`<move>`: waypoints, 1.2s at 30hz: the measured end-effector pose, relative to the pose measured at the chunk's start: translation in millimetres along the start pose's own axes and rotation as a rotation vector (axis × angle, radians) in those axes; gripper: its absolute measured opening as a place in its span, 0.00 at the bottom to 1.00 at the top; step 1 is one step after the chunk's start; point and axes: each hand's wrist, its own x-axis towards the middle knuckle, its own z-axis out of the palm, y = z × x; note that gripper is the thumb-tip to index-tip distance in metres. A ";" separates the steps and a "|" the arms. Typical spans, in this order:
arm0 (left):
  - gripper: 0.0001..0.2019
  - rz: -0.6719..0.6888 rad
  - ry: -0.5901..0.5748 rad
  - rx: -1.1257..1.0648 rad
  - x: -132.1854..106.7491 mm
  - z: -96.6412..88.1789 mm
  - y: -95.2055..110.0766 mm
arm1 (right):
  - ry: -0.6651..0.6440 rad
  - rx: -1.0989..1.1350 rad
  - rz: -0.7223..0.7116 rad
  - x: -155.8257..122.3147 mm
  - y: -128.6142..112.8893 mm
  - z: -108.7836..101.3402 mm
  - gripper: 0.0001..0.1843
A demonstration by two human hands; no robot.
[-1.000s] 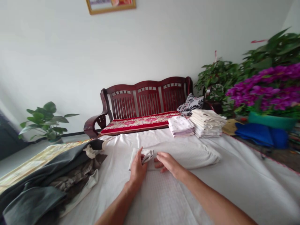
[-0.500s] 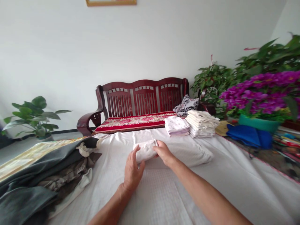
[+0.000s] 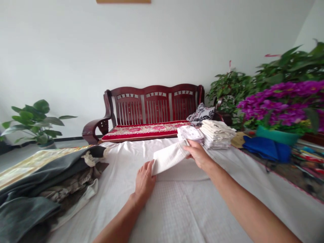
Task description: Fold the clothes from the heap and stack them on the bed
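Observation:
A white, finely textured cloth (image 3: pixel 169 156) stretches slantwise between my hands, folded into a strip and raised at its right end. My right hand (image 3: pixel 198 153) pinches that higher end, thumb on top. At the lower left end, my left hand (image 3: pixel 145 179) has its fingers closed on the cloth's edge. More pale fabric (image 3: pixel 186 172) lies just beneath the strip; whether it belongs to the same piece I cannot tell. Behind my right hand rest a folded white cloth with a faint print (image 3: pixel 190 132) and a taller stack of folded cream cloths (image 3: pixel 217 134).
A white sheet (image 3: pixel 172 216) covers the surface in front of me. Dark and grey clothes (image 3: pixel 32 206) are heaped at the left. To the right are a blue cloth (image 3: pixel 267 148) and purple flowers (image 3: pixel 280 103). A wooden bench (image 3: pixel 154 104) stands behind.
My right hand has moved right and up, drawing the bunched cloth out into a longer strip. My left hand has stayed nearly in place and its fingers have closed on the cloth.

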 end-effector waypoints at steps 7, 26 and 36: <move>0.35 0.198 0.006 0.066 2.1 18.2 17.9 | 0.168 -0.225 0.066 -4.7 22.2 -59.9 0.24; 0.30 0.522 -0.018 0.112 1.0 30.7 29.2 | 0.370 -0.853 -0.051 -7.5 75.1 -132.1 0.29; 0.30 0.585 -0.125 0.079 -0.7 28.5 30.7 | 0.366 -1.213 0.096 -26.8 54.8 -118.0 0.30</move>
